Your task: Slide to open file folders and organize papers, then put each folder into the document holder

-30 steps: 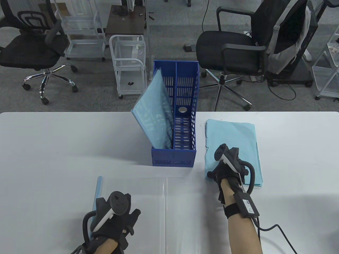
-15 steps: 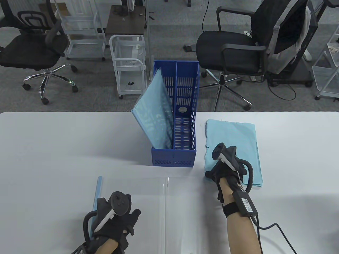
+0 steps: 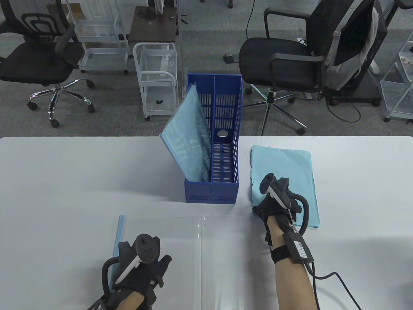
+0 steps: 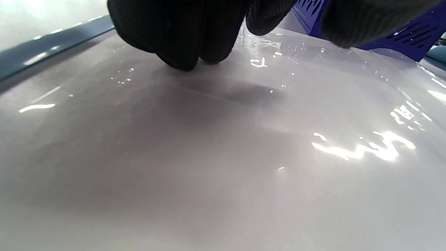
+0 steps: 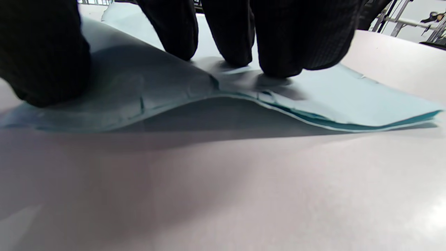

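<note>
Table view: looking down from above the near edge of the white table (image 3: pixel 64 180), facing out toward the office chairs (image 3: pixel 284 64) beyond. Left wrist view: skimming very close over a glossy clear folder (image 4: pixel 223 157), facing the blue document holder (image 4: pixel 400 35). Right wrist view: sitting low and close, facing the light blue paper stack (image 5: pixel 313 94). Sharing with the table view: holder (image 3: pixel 213 190), stack (image 3: pixel 284 164), folder (image 3: pixel 222 252).

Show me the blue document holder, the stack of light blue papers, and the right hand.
blue document holder (image 3: pixel 211 193): table view, near front wall.
stack of light blue papers (image 3: pixel 284 164): table view, bare top sheet.
right hand (image 3: pixel 278 206): table view, back of glove.
</note>
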Demonstrator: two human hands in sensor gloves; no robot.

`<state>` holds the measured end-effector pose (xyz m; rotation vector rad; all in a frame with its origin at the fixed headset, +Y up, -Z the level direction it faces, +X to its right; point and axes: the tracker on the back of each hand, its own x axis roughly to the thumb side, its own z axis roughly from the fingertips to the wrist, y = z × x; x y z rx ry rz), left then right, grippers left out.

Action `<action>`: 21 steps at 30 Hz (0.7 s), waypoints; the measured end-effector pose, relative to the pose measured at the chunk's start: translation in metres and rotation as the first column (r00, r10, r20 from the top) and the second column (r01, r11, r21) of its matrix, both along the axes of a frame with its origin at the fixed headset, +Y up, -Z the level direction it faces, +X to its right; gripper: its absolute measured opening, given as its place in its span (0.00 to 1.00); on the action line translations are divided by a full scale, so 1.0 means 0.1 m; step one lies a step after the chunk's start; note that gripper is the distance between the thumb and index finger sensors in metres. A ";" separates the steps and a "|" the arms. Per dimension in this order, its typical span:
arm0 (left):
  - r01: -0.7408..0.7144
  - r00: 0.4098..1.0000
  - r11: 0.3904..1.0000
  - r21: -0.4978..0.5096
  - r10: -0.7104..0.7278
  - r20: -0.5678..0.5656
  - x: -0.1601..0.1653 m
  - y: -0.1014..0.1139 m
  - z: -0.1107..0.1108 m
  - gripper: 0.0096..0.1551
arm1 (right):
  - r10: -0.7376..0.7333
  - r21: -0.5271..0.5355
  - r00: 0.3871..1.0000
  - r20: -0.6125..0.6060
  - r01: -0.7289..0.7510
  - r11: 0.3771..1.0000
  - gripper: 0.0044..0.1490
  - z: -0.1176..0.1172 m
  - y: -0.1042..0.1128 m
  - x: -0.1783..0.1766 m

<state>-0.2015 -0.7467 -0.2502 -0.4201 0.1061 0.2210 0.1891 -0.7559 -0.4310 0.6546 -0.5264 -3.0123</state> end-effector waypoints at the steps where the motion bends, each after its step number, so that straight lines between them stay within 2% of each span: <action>1: -0.004 1.000 1.000 -0.002 0.004 0.003 0.00 0.00 0.00 0.45 | 0.015 0.017 1.000 0.006 -0.015 1.000 0.58 0.00 0.01 0.01; 6: -0.014 1.000 1.000 -0.002 0.014 0.001 -0.02 0.00 -0.01 0.45 | 0.086 0.140 0.996 0.036 -0.090 0.986 0.54 0.01 0.01 0.10; 10: -0.025 1.000 1.000 -0.005 0.025 -0.001 -0.03 0.00 -0.01 0.45 | 0.101 0.240 0.992 0.074 -0.116 0.964 0.45 0.04 0.01 0.22; 13: -0.038 0.999 0.999 -0.011 0.038 -0.003 -0.04 0.00 -0.02 0.45 | 0.050 0.310 0.994 0.095 -0.077 0.948 0.38 0.08 0.02 0.34; 15: -0.056 0.998 0.998 -0.020 0.056 -0.004 -0.06 0.00 -0.03 0.45 | -0.081 0.399 0.988 0.128 0.023 0.916 0.32 0.14 0.05 0.48; 17: -0.083 0.996 0.996 -0.034 0.083 -0.010 -0.10 0.00 -0.03 0.45 | -0.242 0.512 0.961 0.137 0.141 0.848 0.30 0.26 0.11 0.59; 21: -0.204 0.979 0.976 -0.082 0.203 -0.014 -0.21 0.06 -0.05 0.44 | -0.337 0.714 0.939 0.062 0.194 0.673 0.28 0.60 0.44 0.67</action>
